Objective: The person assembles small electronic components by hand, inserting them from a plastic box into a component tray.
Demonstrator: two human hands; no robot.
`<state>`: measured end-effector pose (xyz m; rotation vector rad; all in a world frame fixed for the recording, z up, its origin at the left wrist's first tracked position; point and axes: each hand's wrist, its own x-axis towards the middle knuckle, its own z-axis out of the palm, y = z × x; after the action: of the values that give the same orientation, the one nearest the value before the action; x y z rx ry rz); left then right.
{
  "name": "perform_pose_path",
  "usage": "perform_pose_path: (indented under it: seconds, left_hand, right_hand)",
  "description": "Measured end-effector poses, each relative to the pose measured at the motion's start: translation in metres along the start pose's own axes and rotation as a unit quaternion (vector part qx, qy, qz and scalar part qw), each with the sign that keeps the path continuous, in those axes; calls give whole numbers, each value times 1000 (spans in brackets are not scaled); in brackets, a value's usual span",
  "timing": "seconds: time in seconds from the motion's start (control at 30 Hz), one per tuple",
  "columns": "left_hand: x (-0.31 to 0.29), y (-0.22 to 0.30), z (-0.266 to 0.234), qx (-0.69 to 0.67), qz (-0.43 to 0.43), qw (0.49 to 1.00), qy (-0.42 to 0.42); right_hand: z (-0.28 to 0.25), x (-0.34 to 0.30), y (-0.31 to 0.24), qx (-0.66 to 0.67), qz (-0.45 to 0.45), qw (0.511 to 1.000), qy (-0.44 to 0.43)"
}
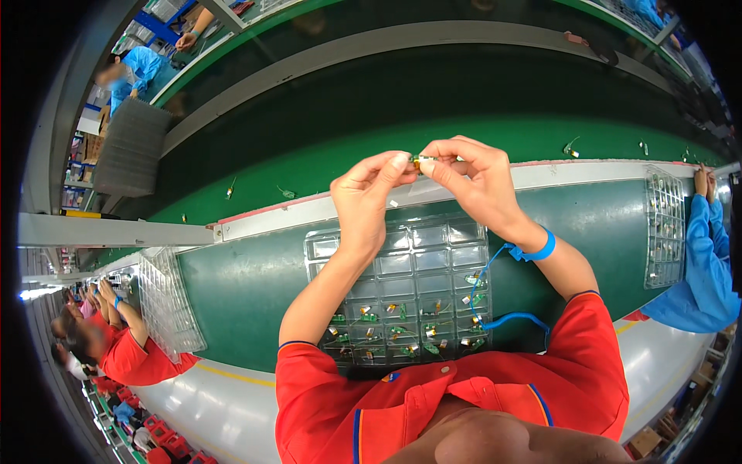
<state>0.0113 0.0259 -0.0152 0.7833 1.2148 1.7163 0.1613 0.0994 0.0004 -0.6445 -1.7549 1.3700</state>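
Above the metal edge of the belt, my left hand (365, 184) and my right hand (478, 179) meet fingertip to fingertip. Between them they pinch a small green circuit board (418, 162) with a yellow and white part on it; the fingers cover most of it. Below my hands, a clear compartment tray (392, 265) lies on the green worktop. Its nearer compartments hold several small boards (369, 317) with wires and white or yellow parts, while many farther compartments hold nothing. A blue wrist strap (542, 246) with a coiled cord circles my right wrist.
Beyond the rail (255, 221), several loose boards (287, 192) lie on the green belt (325, 131). Other clear trays stand at left (171, 305) and right (663, 232). Co-workers in red (143, 356) and blue (699, 271) work alongside. A grey tray stack (137, 147) is far left.
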Motion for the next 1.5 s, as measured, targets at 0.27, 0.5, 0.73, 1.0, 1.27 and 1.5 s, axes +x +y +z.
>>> perform_pose_path:
  seconds: [0.27, 0.5, 0.73, 1.0, 1.27, 1.5]
  left_hand:
    - [17, -6, -12, 57, 16, 998, -4]
    - [54, -17, -67, 508, 48, 859, 26]
    - [44, -22, -43, 607, 248, 754, 37]
    - [25, -41, -15, 488, 224, 834, -129]
    - [22, -27, -6, 483, 237, 828, -161]
    - [31, -17, -20, 7, -75, 997, -10]
  right_hand:
    - [-1, 18, 26, 62, 128, 989, -43]
    - [-32, 35, 48, -176, 156, 970, -68]
    - [-37, 26, 76, -445, -40, 893, -59]
    - [-28, 24, 90, -395, -118, 907, -82]
    - [-18, 15, 32, -404, -231, 878, -111]
    - [-11, 15, 15, -335, -209, 917, 46]
